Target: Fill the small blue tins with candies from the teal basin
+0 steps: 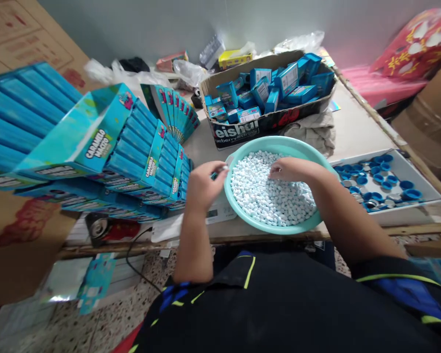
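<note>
A light-teal basin (pixel 279 229) full of small white and pale-blue candies (pixel 264 196) stands at the table's front edge. My right hand (pixel 288 170) reaches into it from the right, its fingers bent together at the candies; what they pinch, if anything, is hidden. Just outside the left rim, my left hand (pixel 206 184) is closed around a small blue container (pixel 214 175), mostly covered by the fingers. A bit of white shows at the fingertips. Under the basin's left side, part of a white scale (pixel 220 214) is visible.
Stacked blue candy boxes (pixel 132 147) rise at the left. Behind the basin, a cardboard carton (pixel 238 135) holds many small blue packs (pixel 260 90). A white tray (pixel 385 213) of blue caps (pixel 385 185) lies at the right. A cable (pixel 132 264) hangs off the front edge.
</note>
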{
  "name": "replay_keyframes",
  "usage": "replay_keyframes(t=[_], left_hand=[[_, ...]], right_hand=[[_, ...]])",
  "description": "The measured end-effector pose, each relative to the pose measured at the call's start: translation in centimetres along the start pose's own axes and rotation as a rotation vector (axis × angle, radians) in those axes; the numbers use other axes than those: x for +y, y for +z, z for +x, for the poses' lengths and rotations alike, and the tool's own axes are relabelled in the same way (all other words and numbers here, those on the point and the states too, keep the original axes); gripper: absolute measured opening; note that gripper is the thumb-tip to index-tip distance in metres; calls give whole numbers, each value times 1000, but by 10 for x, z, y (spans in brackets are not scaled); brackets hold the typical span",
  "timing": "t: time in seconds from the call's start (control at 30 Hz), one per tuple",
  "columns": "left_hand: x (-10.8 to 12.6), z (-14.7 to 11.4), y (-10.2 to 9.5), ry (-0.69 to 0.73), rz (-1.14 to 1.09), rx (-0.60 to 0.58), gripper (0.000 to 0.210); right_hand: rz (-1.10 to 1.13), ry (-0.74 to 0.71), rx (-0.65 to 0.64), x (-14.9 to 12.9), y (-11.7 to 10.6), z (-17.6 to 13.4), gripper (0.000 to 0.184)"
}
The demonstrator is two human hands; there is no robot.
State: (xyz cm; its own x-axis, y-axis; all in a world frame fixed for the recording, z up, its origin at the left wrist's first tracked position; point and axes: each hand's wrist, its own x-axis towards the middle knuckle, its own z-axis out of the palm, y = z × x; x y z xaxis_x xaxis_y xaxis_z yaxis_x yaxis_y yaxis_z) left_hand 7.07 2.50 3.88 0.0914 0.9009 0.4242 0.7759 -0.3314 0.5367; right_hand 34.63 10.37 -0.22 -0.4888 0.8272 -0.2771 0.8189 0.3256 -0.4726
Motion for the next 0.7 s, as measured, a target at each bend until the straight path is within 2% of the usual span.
replay_keyframes(t=[0.1,0.17,0.3,0.47,0.7], left_hand=[[-20,10,-33,-177,94,19,17],[-25,15,-41,-228,116,-25,19],[-29,20,-40,-260,144,-66,24],[-31,24,-44,-323,165,-71,28],[-30,20,-45,-234,179,-10,32]], right_hand=[[-31,33,-110,-9,-9,-4,31],[-34,46,-114,-12,-12,-6,32],[-24,50,-104,-11,-13,-6,32],[19,26,-62,-7,-9,-3,24],[26,-3,-24,-11,-12,-7,24]])
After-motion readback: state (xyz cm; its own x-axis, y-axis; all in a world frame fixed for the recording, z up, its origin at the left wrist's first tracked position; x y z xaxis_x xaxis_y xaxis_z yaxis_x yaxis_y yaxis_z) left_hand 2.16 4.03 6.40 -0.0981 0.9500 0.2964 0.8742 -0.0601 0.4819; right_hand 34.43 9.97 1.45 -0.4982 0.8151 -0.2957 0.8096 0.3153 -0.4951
